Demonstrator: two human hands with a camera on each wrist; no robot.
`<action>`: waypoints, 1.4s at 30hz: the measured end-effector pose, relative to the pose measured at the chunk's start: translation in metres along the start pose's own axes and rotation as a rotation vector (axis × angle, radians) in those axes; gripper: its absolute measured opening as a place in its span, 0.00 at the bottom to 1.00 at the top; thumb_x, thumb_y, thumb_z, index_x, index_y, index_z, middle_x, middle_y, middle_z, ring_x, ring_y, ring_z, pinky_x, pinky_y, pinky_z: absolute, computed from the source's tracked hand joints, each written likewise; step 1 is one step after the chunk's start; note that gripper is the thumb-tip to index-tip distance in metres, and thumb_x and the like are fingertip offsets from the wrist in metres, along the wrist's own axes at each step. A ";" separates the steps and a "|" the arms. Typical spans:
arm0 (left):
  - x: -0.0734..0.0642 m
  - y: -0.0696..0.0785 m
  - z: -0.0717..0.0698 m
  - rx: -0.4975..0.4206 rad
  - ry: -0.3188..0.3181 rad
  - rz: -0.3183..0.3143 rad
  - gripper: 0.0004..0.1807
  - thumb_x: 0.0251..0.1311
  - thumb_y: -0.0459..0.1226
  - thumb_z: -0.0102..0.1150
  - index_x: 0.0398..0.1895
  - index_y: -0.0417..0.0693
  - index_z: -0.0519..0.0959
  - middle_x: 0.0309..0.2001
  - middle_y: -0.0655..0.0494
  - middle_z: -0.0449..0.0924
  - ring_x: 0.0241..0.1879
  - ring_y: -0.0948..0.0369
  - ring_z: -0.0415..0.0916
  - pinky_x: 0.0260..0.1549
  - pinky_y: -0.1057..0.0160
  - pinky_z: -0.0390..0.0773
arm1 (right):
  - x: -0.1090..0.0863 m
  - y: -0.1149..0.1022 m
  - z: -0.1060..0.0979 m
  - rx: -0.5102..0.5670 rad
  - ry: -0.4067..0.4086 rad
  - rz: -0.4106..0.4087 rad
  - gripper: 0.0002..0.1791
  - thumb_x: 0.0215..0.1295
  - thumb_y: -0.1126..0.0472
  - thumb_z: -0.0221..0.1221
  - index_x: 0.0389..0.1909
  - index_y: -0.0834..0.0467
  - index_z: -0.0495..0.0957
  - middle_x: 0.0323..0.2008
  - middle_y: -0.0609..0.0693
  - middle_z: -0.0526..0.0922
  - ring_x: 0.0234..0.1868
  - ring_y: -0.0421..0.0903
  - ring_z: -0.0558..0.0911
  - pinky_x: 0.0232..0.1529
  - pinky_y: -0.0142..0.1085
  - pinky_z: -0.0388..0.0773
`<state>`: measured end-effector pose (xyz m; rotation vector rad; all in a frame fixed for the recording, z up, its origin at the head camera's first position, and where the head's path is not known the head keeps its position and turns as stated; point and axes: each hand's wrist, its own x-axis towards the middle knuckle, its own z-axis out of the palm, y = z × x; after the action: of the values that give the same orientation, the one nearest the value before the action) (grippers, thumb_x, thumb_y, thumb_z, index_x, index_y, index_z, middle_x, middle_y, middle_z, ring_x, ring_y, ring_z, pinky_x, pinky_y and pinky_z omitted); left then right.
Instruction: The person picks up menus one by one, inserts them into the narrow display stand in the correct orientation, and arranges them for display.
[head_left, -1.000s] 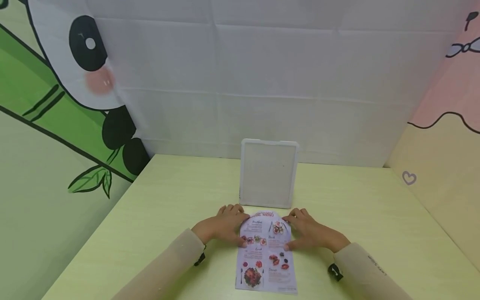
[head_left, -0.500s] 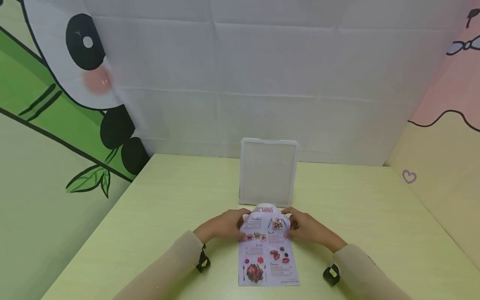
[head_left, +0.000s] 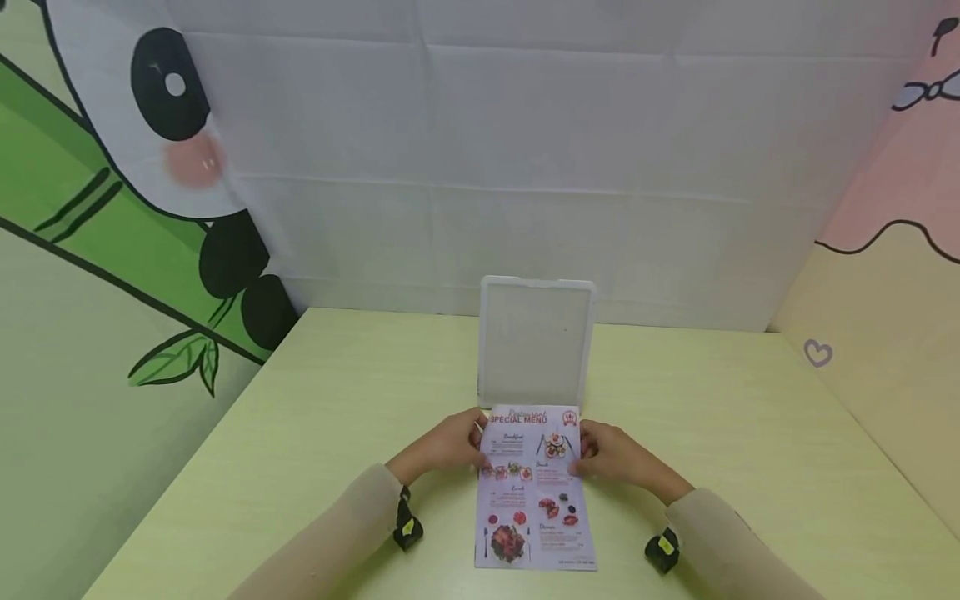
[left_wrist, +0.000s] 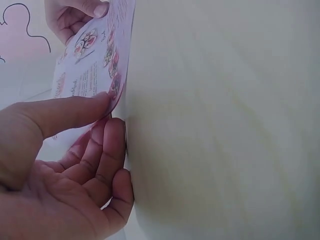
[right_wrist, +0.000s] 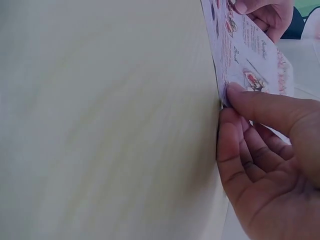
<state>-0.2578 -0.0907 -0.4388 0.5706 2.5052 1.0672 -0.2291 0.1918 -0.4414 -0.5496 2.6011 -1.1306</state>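
Observation:
A printed menu sheet [head_left: 534, 500] with food pictures and the words "Special Menu" lies at the front middle of the table, its top part raised. My left hand [head_left: 450, 442] pinches its left edge, thumb on the printed face and fingers beneath, as the left wrist view shows on the sheet [left_wrist: 90, 65]. On the opposite edge my right hand [head_left: 618, 457] pinches the menu the same way; in the right wrist view its thumb presses near a food picture. Right behind the menu's top edge stands a white-framed, pale panel [head_left: 536, 343], upright and leaning slightly back.
The pale yellow-green table [head_left: 360, 375] reaches back to a white cloth wall [head_left: 480, 167]. Painted cartoon walls close off the left [head_left: 75, 417] and right [head_left: 892, 333] sides. Black wrist cameras [head_left: 407, 523] hang below both sleeves.
Both hands have gone from resting flat over the upper corners to pinching the side edges. The menu's top, bent back before, now shows its full heading and a red emblem.

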 end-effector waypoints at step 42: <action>-0.006 0.023 -0.043 -0.148 0.041 0.147 0.09 0.65 0.33 0.56 0.44 0.40 0.81 0.38 0.51 0.86 0.36 0.61 0.82 0.45 0.57 0.75 | -0.006 -0.021 -0.049 0.207 -0.074 -0.045 0.14 0.64 0.63 0.61 0.47 0.66 0.79 0.40 0.57 0.84 0.38 0.48 0.83 0.41 0.42 0.83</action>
<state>-0.2676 -0.1051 -0.3930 0.7048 2.4235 1.3183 -0.2370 0.2126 -0.3926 -0.5937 2.3839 -1.3468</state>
